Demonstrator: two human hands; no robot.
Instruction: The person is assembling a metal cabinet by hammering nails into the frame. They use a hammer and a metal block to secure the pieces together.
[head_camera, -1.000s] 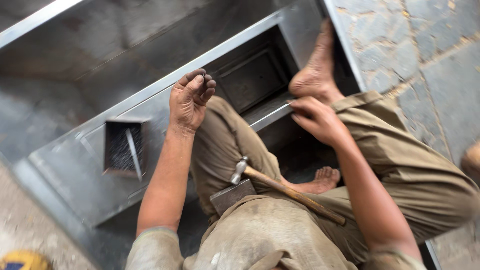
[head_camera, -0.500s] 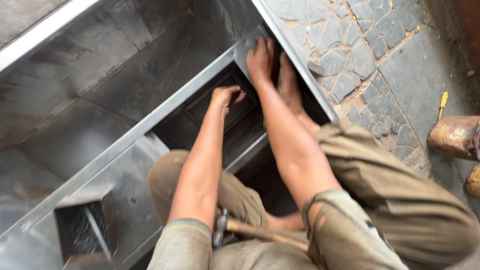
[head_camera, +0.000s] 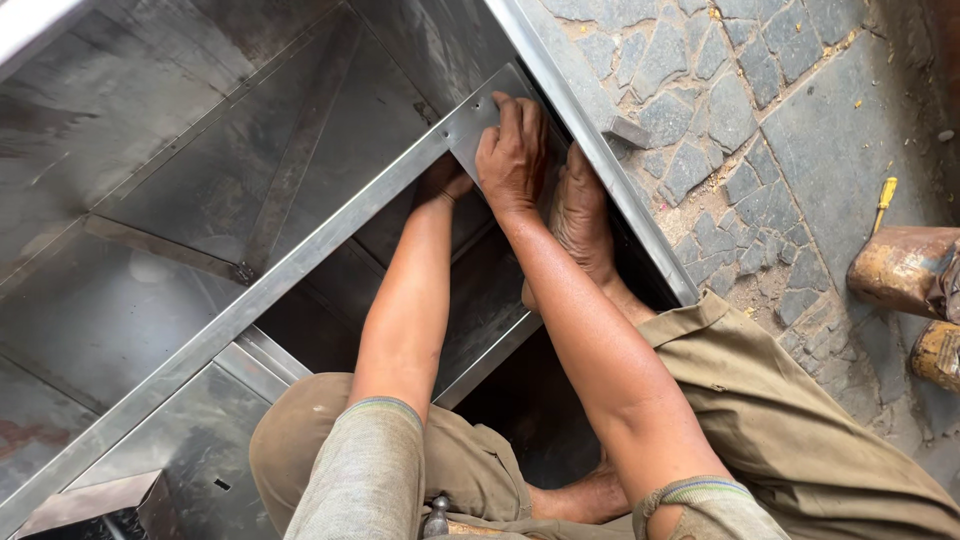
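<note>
My right hand (head_camera: 512, 152) lies flat with its fingers on the end of a metal cross bar (head_camera: 300, 262), at the corner of a large sheet-metal box frame (head_camera: 590, 150). My left hand (head_camera: 445, 182) reaches under that bar, mostly hidden behind it, so its grip cannot be made out. My bare right foot (head_camera: 582, 215) presses against the inside of the frame beside the right hand. A hammer head (head_camera: 437, 517) pokes up between my knees at the bottom edge.
Sloped metal panels (head_camera: 220, 130) fill the left. A small square metal block (head_camera: 100, 505) sits at the bottom left. Stone paving (head_camera: 760, 130) lies to the right, with a yellow-handled tool (head_camera: 884, 197) and rusty cylinders (head_camera: 900, 270) at the edge.
Both hands have reached further forward to the far corner of the frame. The right hand now rests on the bar's end, and the left went under it. The view moved closer.
</note>
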